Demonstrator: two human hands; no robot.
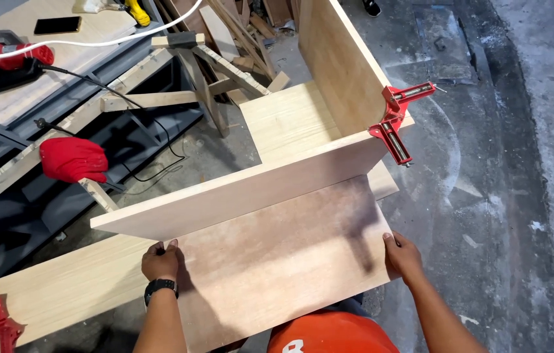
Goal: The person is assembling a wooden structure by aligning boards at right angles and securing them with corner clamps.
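Two plywood panels meet at a far corner held by a red corner clamp (396, 121). Nearest, a brownish plywood panel (277, 255) leans against the front upright panel (244, 193). Left hand (161, 260) and right hand (402, 256) grip its side edges; advise seating edges flush, pressure even.

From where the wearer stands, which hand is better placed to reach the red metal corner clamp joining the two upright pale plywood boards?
The right hand: it grips the brown plywood panel's right edge, below the red metal corner clamp. The left hand sits across the panel.
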